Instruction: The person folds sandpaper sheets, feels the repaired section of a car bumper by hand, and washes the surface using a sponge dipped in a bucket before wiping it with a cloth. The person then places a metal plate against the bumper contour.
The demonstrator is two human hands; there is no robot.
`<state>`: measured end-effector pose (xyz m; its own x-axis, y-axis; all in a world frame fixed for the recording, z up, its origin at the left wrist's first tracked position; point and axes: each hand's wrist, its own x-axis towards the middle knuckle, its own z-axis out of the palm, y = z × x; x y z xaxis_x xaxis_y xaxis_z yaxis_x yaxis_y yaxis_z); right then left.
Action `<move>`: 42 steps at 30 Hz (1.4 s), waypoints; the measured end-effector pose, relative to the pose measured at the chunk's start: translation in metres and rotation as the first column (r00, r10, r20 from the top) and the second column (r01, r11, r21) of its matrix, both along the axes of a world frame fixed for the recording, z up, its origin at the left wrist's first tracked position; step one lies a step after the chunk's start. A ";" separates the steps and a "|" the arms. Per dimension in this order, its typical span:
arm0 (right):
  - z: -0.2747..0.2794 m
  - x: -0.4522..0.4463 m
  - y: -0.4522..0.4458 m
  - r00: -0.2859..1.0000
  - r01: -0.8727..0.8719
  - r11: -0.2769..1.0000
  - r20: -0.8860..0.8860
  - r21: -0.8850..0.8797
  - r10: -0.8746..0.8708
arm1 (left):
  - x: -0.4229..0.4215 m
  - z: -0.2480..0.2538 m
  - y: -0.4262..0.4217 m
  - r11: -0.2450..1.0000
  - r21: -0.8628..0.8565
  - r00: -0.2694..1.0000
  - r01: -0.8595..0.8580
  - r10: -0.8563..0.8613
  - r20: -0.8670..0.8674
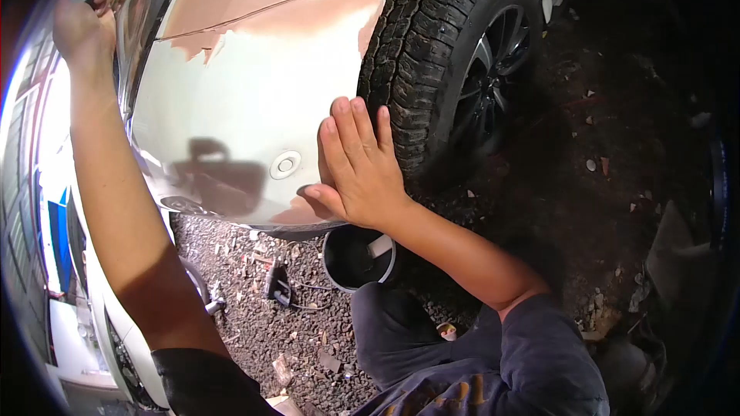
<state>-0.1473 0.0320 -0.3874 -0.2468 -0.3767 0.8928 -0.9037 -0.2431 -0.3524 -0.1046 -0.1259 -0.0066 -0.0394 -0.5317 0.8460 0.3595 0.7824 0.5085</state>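
Note:
My right hand (362, 166) lies against the white car bumper (254, 92), fingers stretched out and thumb apart, close to the tyre (416, 46). It holds nothing. Pinkish-brown filler patches (301, 11) cover the upper part of the panel, and a smaller patch shows by my right thumb. Left of that hand is a round cap (285, 164) set in the bumper. At the upper left, my left hand (83, 31) is raised beside the shiny headlight area (137, 8). Its fingers are partly hidden, with dark shapes or reflections beside them.
Below the bumper stands a dark bucket (339, 277) with a pale block (380, 245) inside. A dark object with a cord (277, 285) lies on the gravel (254, 323). Rubble is scattered right of the wheel (493, 69). My bent knee (385, 323) is near the bucket.

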 end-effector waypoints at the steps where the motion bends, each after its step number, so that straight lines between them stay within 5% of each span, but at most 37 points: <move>1: -0.005 0.000 0.003 1.000 -0.024 0.999 0.004 0.029 0.023 | 0.001 -0.001 0.004 1.000 0.012 1.000 -0.025 0.025 -0.010; 3: -0.015 0.001 0.009 0.998 -0.056 0.996 0.017 0.065 0.055 | -0.001 0.003 0.003 0.997 0.029 0.996 -0.071 0.072 -0.047; 7: -0.027 0.001 0.015 0.992 -0.109 0.992 0.070 0.062 0.105 | 0.023 0.022 -0.031 0.981 -0.194 0.964 0.032 0.021 0.267; 10: -0.029 -0.002 0.013 0.981 -0.171 0.985 0.093 0.023 0.169 | 0.022 0.019 -0.022 0.981 -0.194 0.957 0.016 0.041 0.288; 17: -0.017 0.005 0.019 0.863 -0.408 0.910 0.293 -0.076 0.411 | 0.042 0.031 -0.036 0.959 -0.054 0.919 0.279 -0.251 0.304; 21: -0.020 0.025 0.013 0.859 -0.353 0.882 0.264 -0.314 0.438 | 0.044 0.040 -0.038 0.944 -0.010 0.880 0.331 -0.305 0.365; 26: -0.006 0.044 0.024 0.735 -0.457 0.701 0.211 -0.548 0.644 | 0.048 0.047 -0.044 0.963 -0.024 0.905 0.269 -0.244 0.349; 34: 0.002 0.052 0.037 0.623 -0.663 0.642 0.191 -0.384 0.758 | 0.048 0.059 -0.050 0.967 0.088 0.923 0.239 -0.254 0.290; 37: 0.018 0.027 0.054 0.664 -0.685 0.675 0.146 -0.276 0.733 | 0.048 0.056 -0.052 0.977 0.073 0.937 0.200 -0.212 0.279; 41: 0.008 0.009 0.051 0.779 -0.627 0.770 0.104 0.115 0.618 | 0.029 0.025 -0.030 0.979 -0.063 0.950 0.195 -0.173 0.260; 42: 0.002 0.010 0.042 0.825 -0.564 0.826 0.068 0.024 0.561 | 0.026 0.018 -0.029 0.975 -0.078 0.949 0.208 -0.182 0.257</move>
